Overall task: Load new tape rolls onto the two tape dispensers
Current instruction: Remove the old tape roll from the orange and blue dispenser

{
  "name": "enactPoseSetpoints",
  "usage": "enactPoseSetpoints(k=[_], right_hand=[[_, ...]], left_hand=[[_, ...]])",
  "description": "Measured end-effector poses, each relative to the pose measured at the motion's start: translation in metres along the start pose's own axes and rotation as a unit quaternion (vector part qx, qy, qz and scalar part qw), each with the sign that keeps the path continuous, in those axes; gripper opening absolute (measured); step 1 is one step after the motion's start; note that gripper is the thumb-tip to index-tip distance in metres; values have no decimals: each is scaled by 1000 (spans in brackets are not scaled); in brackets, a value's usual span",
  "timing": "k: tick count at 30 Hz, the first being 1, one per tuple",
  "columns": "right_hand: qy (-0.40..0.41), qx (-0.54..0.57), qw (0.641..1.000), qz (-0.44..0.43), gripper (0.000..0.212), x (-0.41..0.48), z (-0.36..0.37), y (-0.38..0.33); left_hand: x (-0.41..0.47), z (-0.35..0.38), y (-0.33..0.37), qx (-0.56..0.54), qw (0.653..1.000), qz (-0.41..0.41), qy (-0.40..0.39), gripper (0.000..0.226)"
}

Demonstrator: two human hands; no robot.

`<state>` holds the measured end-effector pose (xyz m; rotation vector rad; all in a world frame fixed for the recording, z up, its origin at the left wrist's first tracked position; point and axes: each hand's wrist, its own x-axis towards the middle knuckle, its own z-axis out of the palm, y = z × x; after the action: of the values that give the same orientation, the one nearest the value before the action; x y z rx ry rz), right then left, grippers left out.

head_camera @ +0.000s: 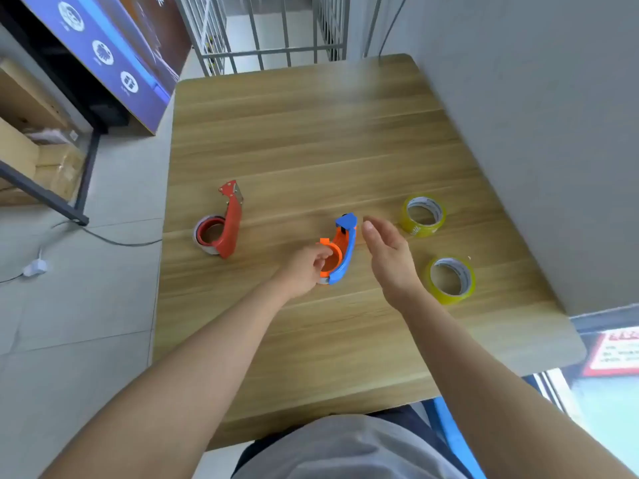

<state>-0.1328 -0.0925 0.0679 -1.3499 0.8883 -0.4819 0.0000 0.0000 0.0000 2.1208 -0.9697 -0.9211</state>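
A blue and orange tape dispenser [345, 243] lies on the wooden table [311, 150] near its middle. My left hand [306, 269] grips its orange hub from the left, fingers curled into the ring. Just right of the dispenser, my right hand [387, 257] hovers with its fingers apart and holds nothing. A red tape dispenser [230, 224] with a nearly spent grey roll lies to the left. Two yellowish clear tape rolls rest flat at the right: one farther [422, 216], one nearer [451, 280].
A grey wall [553, 133] runs along the table's right edge. White metal railing [269, 29] stands beyond the far edge. On the floor at the left are a cable, a white plug [34, 267], shelving with cardboard boxes and a blue display board [103, 53].
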Motion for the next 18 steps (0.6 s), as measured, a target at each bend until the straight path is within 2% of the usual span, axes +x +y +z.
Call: enactPoseSetpoints(k=[3,5,10,13,15,18], right_hand=[[-2,-16,999,34,15,3,-7,4],[0,-17,998,57,16,4,-11,9],[-19,-30,997,71,16,8,-21,21],[-33,-50,994,89,10,12,-23,28],[-32,-64,992,104,27,17,-21,32],[-27,-73,984,162,57,25,-15,26]], left_hand=[[8,10,-7,117,989,-35,-84,28],[11,14,-6,156,979,-63,-116,22],[21,19,4,203,975,-56,-70,16],[20,18,12,182,980,-52,-59,17],[18,15,21,143,988,-36,-43,23],[13,7,41,74,997,-14,1,19]])
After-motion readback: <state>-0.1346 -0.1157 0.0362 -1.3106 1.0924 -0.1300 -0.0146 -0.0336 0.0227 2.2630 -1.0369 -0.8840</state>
